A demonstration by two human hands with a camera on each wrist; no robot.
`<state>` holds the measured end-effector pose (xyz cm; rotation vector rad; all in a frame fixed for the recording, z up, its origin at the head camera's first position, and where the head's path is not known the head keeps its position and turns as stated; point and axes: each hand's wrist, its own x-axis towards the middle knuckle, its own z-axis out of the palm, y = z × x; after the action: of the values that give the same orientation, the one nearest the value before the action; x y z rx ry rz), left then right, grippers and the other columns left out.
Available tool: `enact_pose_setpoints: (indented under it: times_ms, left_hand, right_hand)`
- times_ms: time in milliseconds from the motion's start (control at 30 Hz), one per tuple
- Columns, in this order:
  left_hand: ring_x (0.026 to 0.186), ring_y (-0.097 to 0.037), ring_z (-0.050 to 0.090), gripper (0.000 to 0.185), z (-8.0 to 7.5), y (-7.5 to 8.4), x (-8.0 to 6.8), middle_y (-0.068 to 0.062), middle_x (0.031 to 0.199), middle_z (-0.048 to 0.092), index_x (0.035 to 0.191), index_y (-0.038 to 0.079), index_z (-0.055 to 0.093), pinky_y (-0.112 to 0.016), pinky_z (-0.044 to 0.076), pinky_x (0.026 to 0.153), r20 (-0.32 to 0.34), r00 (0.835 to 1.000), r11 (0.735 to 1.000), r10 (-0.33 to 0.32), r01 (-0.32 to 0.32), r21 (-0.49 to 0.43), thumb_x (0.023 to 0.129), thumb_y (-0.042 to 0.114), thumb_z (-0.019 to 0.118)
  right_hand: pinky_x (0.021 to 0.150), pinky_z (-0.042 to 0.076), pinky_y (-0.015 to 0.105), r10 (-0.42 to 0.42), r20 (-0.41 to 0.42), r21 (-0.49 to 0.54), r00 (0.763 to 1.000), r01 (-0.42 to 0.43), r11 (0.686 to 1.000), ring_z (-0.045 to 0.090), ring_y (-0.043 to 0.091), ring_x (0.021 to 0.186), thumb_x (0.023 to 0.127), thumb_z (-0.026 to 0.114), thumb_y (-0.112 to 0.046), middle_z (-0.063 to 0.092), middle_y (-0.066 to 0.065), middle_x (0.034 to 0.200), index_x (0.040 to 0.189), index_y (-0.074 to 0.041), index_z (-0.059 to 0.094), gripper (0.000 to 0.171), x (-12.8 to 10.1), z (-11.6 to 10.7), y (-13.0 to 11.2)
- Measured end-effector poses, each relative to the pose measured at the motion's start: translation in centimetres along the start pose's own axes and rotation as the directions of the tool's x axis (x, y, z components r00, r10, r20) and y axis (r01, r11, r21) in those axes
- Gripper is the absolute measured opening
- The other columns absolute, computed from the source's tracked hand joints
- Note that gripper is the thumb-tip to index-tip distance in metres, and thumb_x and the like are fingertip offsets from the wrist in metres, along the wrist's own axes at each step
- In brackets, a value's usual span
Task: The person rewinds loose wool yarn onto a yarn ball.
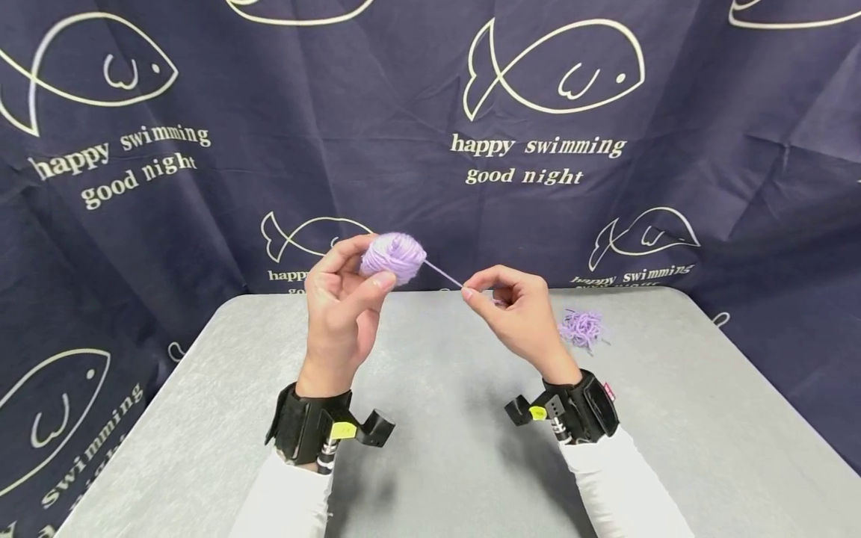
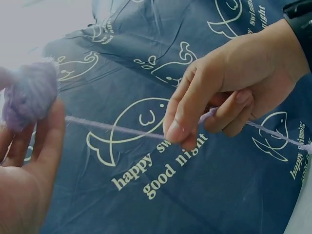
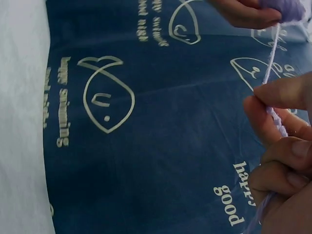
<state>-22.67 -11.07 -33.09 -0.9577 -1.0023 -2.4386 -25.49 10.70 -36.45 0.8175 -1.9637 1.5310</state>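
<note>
My left hand (image 1: 344, 306) holds a small ball of purple yarn (image 1: 397, 258) up between thumb and fingers, above the far part of the table. From the ball a taut strand of yarn (image 1: 442, 273) slants down to my right hand (image 1: 514, 310), which pinches it between thumb and forefinger. The other fingers of that hand are curled in, and in the left wrist view the strand passes beneath them and trails out (image 2: 273, 132) past the hand. In the right wrist view, the ball (image 3: 287, 9) shows at the top corner, partly cut off.
A loose heap of purple yarn pieces (image 1: 583, 329) lies on the grey table (image 1: 430, 418), behind and right of my right hand. A dark blue curtain (image 1: 417, 134) with fish drawings and lettering hangs behind the table. Both wrists wear black camera straps (image 1: 312, 426).
</note>
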Motion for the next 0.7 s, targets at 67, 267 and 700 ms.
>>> enact_pose_setpoints:
  times_ms: [67, 267, 700]
  left_hand:
    - [0.086, -0.020, 0.068, 0.043, 0.1, -0.1, 0.1, -0.011, 0.100, 0.067, 0.106, 0.001, 0.071, -0.028, 0.060, 0.078, -0.051, 0.998, 0.999, 0.041, -0.040, 0.027, 0.074, -0.022, 0.057]
    - [0.090, -0.022, 0.068, 0.038, 0.1, -0.9, 0.2, -0.014, 0.102, 0.066, 0.105, -0.004, 0.070, -0.031, 0.061, 0.079, -0.145, 0.965, 0.952, 0.216, -0.176, 0.249, 0.072, -0.024, 0.069]
    - [0.102, -0.021, 0.062, 0.035, -1.7, -2.9, -0.3, -0.012, 0.110, 0.065, 0.106, -0.003, 0.069, -0.028, 0.059, 0.083, 0.187, 0.966, 0.518, 0.180, -0.254, 0.816, 0.074, -0.012, 0.080]
  right_hand:
    - [0.043, 0.019, 0.023, -0.059, 0.018, -0.069, 0.998, 0.060, 0.996, 0.028, 0.009, 0.047, 0.086, 0.078, -0.003, 0.061, -0.003, 0.068, 0.089, -0.011, 0.078, 0.008, -0.1, 0.1, 0.1]
    - [0.044, 0.023, 0.021, -0.196, 0.142, -0.153, 0.970, 0.217, 0.964, 0.030, 0.006, 0.050, 0.083, 0.079, -0.001, 0.065, -0.009, 0.073, 0.089, -0.015, 0.077, 0.016, -0.3, 0.4, -0.2]
    - [0.038, 0.019, 0.025, -0.091, 0.216, 0.154, 0.972, 0.058, 0.986, 0.024, 0.011, 0.044, 0.083, 0.077, 0.004, 0.066, 0.000, 0.072, 0.087, -0.006, 0.076, 0.011, -0.4, -0.5, -2.0]
